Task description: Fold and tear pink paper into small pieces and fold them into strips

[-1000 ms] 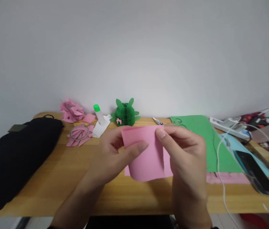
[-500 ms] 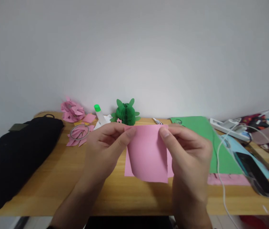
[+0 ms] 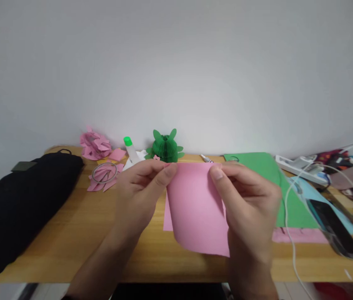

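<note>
Some crumpled paper [image 3: 95,145] lies left of the green ornament [image 3: 169,149], in front of which the left hand [image 3: 140,187] holds a pink sheet [image 3: 196,212] by one top corner and the right hand [image 3: 249,193] by the other, both pinched closed.

Sheet [image 3: 198,208]: between left hand [image 3: 141,183] and right hand [image 3: 248,191], above table [image 3: 85,237]
Paper figure [image 3: 164,148]: behind sheet, by wall [image 3: 176,75]
Glue stick [image 3: 132,151]: left of paper figure
Power strip [image 3: 301,168]: right, near wall
</note>
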